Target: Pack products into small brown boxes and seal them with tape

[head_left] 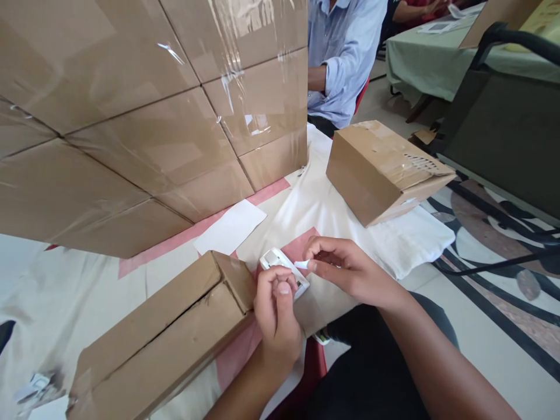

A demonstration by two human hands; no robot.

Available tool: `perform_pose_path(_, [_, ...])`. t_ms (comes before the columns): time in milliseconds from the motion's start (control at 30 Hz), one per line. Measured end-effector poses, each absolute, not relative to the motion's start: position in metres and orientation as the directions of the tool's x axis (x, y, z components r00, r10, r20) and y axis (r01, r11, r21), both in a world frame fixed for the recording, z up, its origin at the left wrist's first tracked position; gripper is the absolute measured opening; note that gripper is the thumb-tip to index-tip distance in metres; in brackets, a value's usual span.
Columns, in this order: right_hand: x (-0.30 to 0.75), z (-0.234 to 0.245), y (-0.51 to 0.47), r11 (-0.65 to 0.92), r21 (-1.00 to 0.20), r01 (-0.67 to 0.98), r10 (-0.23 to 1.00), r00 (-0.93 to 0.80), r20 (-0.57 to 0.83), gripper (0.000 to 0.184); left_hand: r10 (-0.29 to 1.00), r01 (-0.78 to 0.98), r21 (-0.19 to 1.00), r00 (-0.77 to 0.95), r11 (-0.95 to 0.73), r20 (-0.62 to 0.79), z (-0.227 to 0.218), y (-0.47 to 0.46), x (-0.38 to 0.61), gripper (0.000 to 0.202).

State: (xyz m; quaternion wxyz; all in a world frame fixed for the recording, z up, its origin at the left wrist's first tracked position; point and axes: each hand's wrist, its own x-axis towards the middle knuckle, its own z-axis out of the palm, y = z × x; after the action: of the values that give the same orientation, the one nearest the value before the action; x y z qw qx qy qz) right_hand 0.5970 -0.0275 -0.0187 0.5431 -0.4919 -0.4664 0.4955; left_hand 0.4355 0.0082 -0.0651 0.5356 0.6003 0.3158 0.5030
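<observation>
Device (275,256), 6 o'clock near centre: white, greyish patch. Strip (301,265) beside it: white. Counter cloth (291,210): off-white, pink bands. Paper (230,226), 8–9 o'clock: plain white. Stacked cartons (149,137), 10: brown, glossy streaks. Long box (160,341), 7–8: brown. Box (371,169), 2–3: brown, slanted markings. Shirt (350,64), 1: light blue. Floor (494,291), 3–4: black, white, pinkish-brown swirls.
</observation>
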Motion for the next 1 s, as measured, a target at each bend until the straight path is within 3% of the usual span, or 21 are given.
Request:
perform_pose_path(167, [0.6005,-0.0267,-0.0317,-0.059,-0.989,-0.135,0.998,-0.006,-0.058,0.020,0.917,-0.023,0.965,0.308,-0.260,0.254,-0.0660,0.0095,0.4338,0.008])
perform_pose_path(333, [0.5994,-0.0296,-0.0296,-0.061,-0.991,-0.122,0.997,0.039,-0.066,0.017,0.885,0.067,0.920,0.306,-0.386,0.350,-0.0660,0.0120,0.4354,0.005])
perform_pose_path(533, [0.6005,-0.0266,-0.0282,-0.045,-0.995,-0.085,0.996,0.070,-0.051,0.023,0.864,0.048,0.903,0.319,-0.426,0.391,-0.0691,0.0129,0.4354,0.006])
perform_pose_path(667, [0.6013,-0.0261,-0.0305,-0.046,-0.999,-0.008,0.998,0.042,-0.047,0.023,0.868,0.007,0.926,0.350,-0.378,0.352,-0.0714,0.0140,0.4354,0.018])
perform_pose_path(833, [0.5992,-0.0255,-0.0333,-0.023,-1.000,-0.005,1.000,0.012,-0.023,0.018,0.851,0.038,0.910,0.371,-0.414,0.372,-0.0706,0.0135,0.4343,0.009])
perform_pose_path(1000, [0.6002,-0.0249,-0.0352,-0.055,-0.998,0.015,0.997,0.063,-0.053,0.020,0.836,0.026,0.887,0.347,-0.461,0.425,-0.0745,0.0153,0.4335,0.013])
